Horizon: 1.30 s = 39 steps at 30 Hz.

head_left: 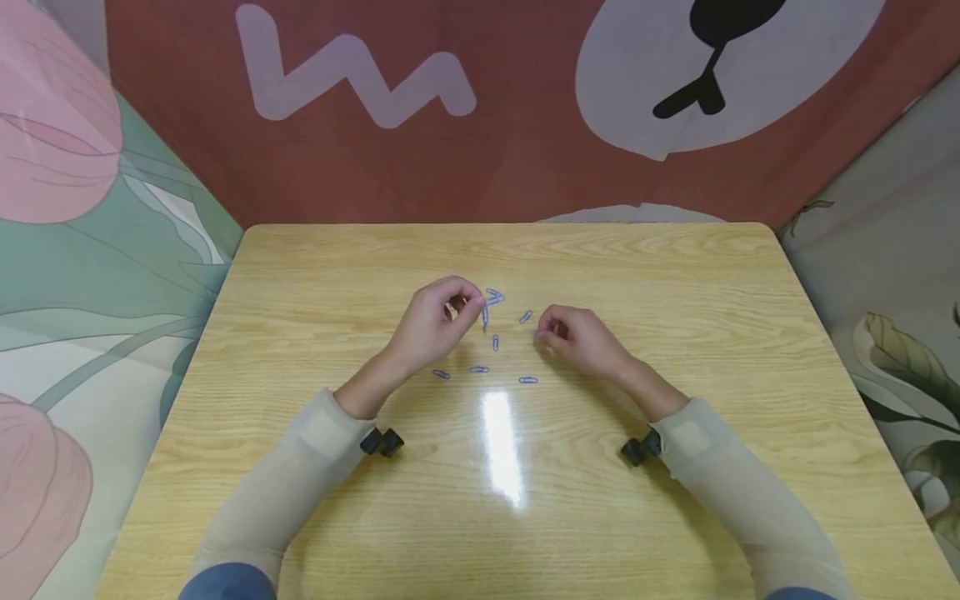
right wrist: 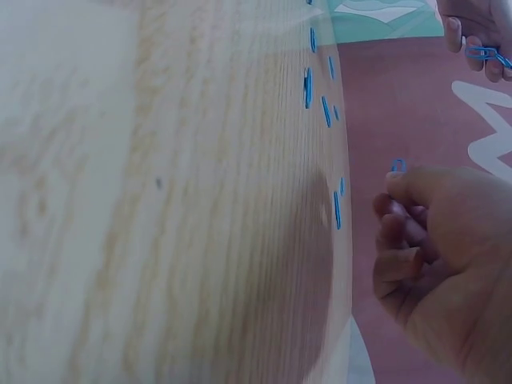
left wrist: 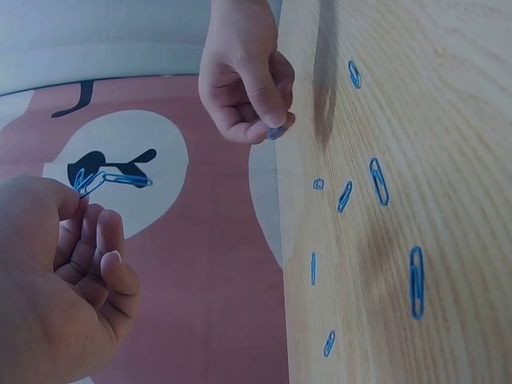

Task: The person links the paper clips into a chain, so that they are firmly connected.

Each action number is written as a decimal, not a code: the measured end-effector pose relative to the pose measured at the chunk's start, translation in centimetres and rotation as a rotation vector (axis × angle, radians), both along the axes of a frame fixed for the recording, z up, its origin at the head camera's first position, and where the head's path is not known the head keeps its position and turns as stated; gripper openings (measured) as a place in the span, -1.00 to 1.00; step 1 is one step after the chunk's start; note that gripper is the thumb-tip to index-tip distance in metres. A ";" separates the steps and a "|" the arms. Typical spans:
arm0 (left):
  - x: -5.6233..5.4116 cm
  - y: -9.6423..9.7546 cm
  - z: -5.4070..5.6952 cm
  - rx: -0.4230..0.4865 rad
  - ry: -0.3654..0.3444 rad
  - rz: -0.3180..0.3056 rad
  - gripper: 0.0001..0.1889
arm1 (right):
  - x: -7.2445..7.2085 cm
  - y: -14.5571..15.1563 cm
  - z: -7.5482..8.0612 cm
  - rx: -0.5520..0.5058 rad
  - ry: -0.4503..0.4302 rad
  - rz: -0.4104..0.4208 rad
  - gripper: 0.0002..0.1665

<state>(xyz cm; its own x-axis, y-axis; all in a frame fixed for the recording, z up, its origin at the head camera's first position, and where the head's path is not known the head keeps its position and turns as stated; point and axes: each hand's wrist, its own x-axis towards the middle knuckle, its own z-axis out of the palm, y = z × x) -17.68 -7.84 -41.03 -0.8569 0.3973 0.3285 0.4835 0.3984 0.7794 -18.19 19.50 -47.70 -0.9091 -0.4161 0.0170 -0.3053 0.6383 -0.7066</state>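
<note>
Between thumb and fingertips, my left hand [head_left: 438, 321] pinches a short chain of linked blue paper clips [left wrist: 124, 179], raised above the table with its lower end dangling. To the right, my right hand [head_left: 585, 340] holds a single blue paper clip [right wrist: 398, 166] by thumb and forefinger; most of that clip is covered by the fingertips. The two hands are apart, with loose clips on the table around and between them. One loose paper clip [head_left: 526, 317] lies just left of the right hand, and another paper clip [head_left: 495, 342] lies below the chain.
More paper clips lie scattered on the wooden table [head_left: 300, 283]: one clip [head_left: 442, 374] near the left wrist, one [head_left: 479, 369] at the middle, one [head_left: 528, 380] toward the right. Printed cloth [head_left: 375, 175] hangs behind the table's far edge. Small dark cameras [head_left: 382, 442] sit at both wrists.
</note>
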 end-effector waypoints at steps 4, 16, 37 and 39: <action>0.0 -0.1 0.1 0.001 -0.001 0.003 -0.91 | 0.0 0.0 0.2 -0.031 0.032 -0.025 -0.93; -0.1 0.0 0.0 0.000 -0.007 0.015 -0.91 | 0.0 0.4 0.6 -0.110 0.154 -0.012 -0.94; -0.1 0.1 0.0 -0.003 -0.028 -0.011 -0.92 | 0.9 -1.1 2.7 -0.264 0.332 0.001 -0.87; -0.1 0.1 0.0 -0.004 -0.029 -0.011 -0.92 | 1.1 -1.4 3.0 -0.279 0.353 0.006 -0.85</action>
